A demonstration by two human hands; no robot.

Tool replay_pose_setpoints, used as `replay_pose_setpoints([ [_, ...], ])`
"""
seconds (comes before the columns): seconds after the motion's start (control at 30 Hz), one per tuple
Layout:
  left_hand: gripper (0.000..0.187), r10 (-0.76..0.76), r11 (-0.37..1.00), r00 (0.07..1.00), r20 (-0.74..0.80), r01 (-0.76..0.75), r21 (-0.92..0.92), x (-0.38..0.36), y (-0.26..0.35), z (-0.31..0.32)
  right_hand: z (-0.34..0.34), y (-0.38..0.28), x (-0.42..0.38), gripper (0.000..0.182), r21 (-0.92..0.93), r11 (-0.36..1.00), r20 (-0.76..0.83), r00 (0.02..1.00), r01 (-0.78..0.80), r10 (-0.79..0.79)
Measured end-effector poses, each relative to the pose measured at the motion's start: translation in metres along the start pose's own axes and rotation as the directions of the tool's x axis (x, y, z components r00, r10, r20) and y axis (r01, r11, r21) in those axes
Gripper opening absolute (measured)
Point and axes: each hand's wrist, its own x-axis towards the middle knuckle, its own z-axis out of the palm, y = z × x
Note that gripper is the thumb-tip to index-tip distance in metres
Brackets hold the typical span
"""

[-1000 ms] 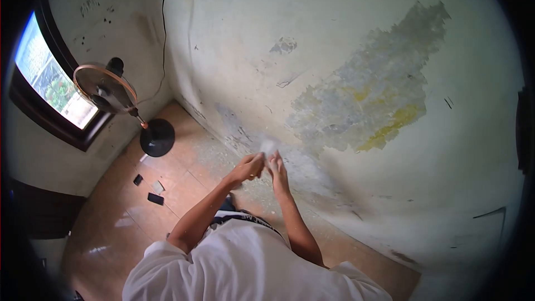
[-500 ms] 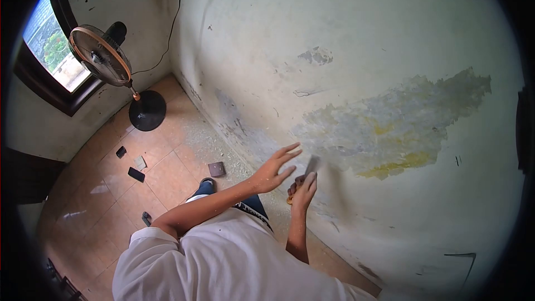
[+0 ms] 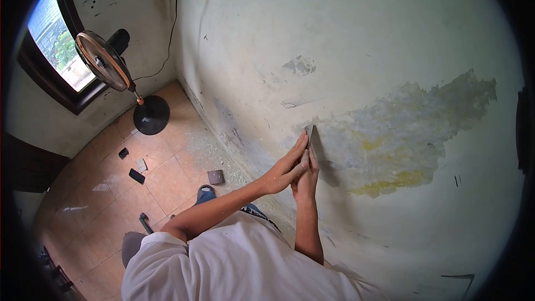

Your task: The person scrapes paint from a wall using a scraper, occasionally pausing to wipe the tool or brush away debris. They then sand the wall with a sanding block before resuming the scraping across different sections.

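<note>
My right hand [image 3: 305, 183] is closed round the handle of a scraper [image 3: 312, 136], its flat metal blade pointing up against the wall. Alongside it, my left hand [image 3: 280, 175] presses long straight fingers onto the blade, the thumb lying over by the right hand. Most of the handle is hidden by the hands. The blade tip meets the left end of a rough grey patch [image 3: 401, 120] where the paint is off, with yellow stains lower down. Pale paint [image 3: 251, 86] surrounds it.
A standing fan [image 3: 151, 116] is by the window in the corner, its cable running up the wall. Paint flakes [image 3: 209, 147] litter the tiles along the wall. A brown square piece [image 3: 215, 176], a phone [image 3: 136, 176] and other small items lie on the floor.
My left hand has come from beside the scraper onto its blade. My right hand has raised the scraper up the wall, and the view has shifted slightly.
</note>
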Motion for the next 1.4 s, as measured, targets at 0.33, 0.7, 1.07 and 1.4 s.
replay_pose_setpoints([
  [0.33,0.075,-0.065,0.996,0.997,-0.045,0.062,-0.064,0.021,0.010,0.002,-0.001,-0.018,0.023,0.047,0.076,0.996,-0.104,0.993,-0.049,0.057],
  [0.7,0.069,-0.032,0.999,0.970,-0.243,0.034,0.003,0.037,0.015,-0.036,0.049,-0.015,0.058,0.049,0.031,1.000,0.104,0.995,0.000,-0.003],
  [1.07,0.071,-0.009,0.999,0.986,-0.164,0.016,0.044,0.036,0.018,-0.030,0.045,-0.011,0.049,0.051,0.092,0.994,0.030,0.998,0.051,-0.054],
  [1.4,0.068,-0.046,0.999,0.987,-0.154,0.046,-0.002,0.032,0.013,-0.026,0.045,0.003,0.031,0.051,0.075,0.984,-0.045,0.987,0.159,-0.156],
])
